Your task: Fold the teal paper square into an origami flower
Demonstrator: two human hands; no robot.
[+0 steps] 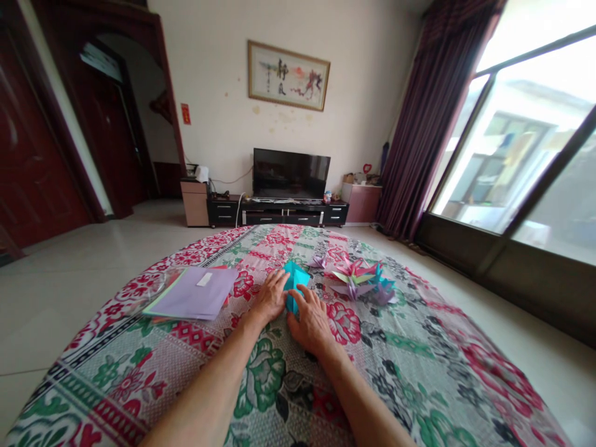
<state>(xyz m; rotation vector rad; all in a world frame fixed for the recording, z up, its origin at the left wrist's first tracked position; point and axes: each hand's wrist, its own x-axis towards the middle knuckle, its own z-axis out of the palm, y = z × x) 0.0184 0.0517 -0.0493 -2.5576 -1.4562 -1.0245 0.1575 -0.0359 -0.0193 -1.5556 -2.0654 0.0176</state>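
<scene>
A folded piece of teal paper [295, 278] lies on the round table with the floral cloth [419, 347]. My left hand [270, 298] rests against the paper's left side, fingers laid on it. My right hand [311, 320] presses on its near right part with the fingers flat. Both hands pin the paper to the cloth between them. Part of the teal paper is hidden under my fingers.
A stack of coloured paper sheets with a lilac one on top [193, 292] lies to the left. Several finished folded paper flowers [361, 279] sit to the right. Beyond the table are a tiled floor, a TV [291, 174] on a low cabinet, and a large window.
</scene>
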